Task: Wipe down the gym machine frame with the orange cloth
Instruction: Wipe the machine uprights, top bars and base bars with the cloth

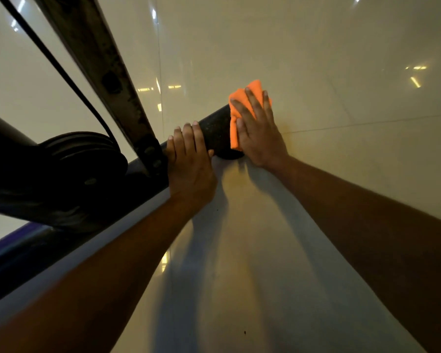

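Note:
A dark frame tube (215,131) of the gym machine lies along the floor, running from the lower left up to its end near the centre. The orange cloth (236,112) is draped over that end. My right hand (259,133) lies flat on the cloth with fingers straight, pressing it against the tube's end. My left hand (189,159) grips the tube just left of the cloth, fingers curled over its top. A worn, rusty upright bar (107,72) is bolted to the tube beside my left hand.
A black pulley wheel (87,159) with a cable (61,70) running up from it sits to the left of the upright. Glossy cream floor tiles (341,123) with light reflections spread all around the tube's end.

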Tool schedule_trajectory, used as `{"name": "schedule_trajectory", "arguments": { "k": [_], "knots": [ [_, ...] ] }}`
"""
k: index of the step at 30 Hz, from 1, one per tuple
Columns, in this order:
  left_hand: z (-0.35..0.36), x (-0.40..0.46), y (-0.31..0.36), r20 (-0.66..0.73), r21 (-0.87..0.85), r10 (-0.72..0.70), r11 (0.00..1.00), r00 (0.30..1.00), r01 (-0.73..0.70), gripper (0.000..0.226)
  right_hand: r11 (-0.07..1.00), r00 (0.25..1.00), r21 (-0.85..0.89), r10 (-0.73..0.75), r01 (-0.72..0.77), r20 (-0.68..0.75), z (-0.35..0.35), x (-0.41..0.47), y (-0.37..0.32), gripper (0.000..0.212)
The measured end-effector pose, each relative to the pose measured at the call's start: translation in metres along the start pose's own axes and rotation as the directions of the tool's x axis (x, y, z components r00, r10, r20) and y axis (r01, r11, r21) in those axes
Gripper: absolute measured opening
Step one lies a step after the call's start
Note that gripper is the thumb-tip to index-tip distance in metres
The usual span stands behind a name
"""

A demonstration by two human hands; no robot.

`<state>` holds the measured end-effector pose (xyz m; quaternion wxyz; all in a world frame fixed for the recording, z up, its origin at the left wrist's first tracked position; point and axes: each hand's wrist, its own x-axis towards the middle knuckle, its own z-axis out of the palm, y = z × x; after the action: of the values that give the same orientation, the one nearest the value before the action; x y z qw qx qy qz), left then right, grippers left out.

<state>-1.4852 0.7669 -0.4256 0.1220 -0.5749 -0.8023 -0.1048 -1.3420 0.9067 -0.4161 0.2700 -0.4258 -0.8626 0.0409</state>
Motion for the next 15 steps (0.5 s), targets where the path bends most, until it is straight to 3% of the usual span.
{"name": "schedule_trajectory", "arguments": {
  "k": [1,5,7,10,15],
  "knots": [
    [0.0,0.0,0.0,0.0,0.002,0.0,1.0,1.0,0.0,0.067,1.0,1.0,-0.012,-0.018,0.018,-0.022,0.006,-0.005,-0.011,0.052],
    [0.002,0.002,0.001,0.012,0.016,-0.012,1.0,1.0,0.012,0.067,0.935,0.936,-0.045,-0.348,0.351,0.061,0.008,-0.015,-0.005,0.053],
    [0.003,0.002,0.0,0.011,0.0,-0.007,1.0,1.0,0.007,0.069,0.95,0.952,-0.062,-0.305,0.307,0.031,0.003,-0.004,0.008,0.052],
    [0.002,0.002,0.0,0.012,-0.003,-0.003,1.0,1.0,0.003,0.069,0.998,0.998,0.0,-0.068,0.068,0.001,0.002,-0.004,-0.006,0.053],
    [0.004,0.002,-0.002,0.005,-0.015,-0.002,1.0,1.0,0.002,0.065,0.94,0.939,-0.03,-0.337,0.34,0.075,0.003,-0.017,-0.005,0.053]
  ]
}}
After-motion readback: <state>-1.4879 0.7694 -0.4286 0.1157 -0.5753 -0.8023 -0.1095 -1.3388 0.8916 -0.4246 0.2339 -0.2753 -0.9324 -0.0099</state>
